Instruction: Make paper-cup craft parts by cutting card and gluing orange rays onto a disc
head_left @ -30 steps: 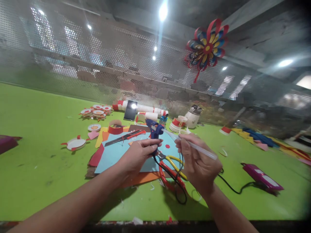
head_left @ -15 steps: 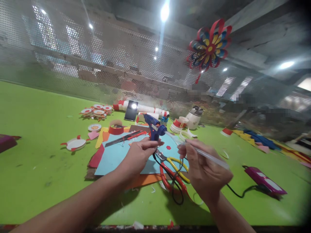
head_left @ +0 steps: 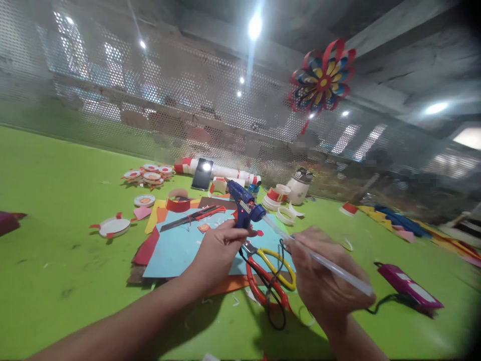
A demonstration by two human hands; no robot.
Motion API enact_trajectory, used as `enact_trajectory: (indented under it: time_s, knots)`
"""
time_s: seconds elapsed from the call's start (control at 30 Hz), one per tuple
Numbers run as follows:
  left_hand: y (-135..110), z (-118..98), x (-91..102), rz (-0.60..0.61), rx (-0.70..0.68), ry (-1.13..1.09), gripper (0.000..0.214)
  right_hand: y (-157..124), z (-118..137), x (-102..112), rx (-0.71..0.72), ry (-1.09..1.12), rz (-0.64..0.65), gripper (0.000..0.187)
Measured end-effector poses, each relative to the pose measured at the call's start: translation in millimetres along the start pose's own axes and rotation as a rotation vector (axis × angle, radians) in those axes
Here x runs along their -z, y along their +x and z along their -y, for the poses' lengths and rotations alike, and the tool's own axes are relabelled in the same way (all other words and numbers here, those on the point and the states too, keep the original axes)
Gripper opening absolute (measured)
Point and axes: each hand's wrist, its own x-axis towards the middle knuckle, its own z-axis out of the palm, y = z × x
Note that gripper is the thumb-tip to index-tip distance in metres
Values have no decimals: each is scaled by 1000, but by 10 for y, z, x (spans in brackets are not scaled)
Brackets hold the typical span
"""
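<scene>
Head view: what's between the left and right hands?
In the head view, red- and yellow-handled scissors lie between left hand and right hand, black cord across them. Above, the glue stick bridges the gap to the glue gun.

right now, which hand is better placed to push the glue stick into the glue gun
Right, probably. The right hand pinches the glue stick, whose tip sits at the back of the glue gun; the left hand is busy gripping the gun's handle.
</scene>
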Motion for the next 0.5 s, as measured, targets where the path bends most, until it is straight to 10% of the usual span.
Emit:
enact_trajectory:
  time_s: [0.5]
  knots:
    - [-46, -53, 39, -57, -151, 235, 27, -82, -1, -9, -106, 73, 16, 30]
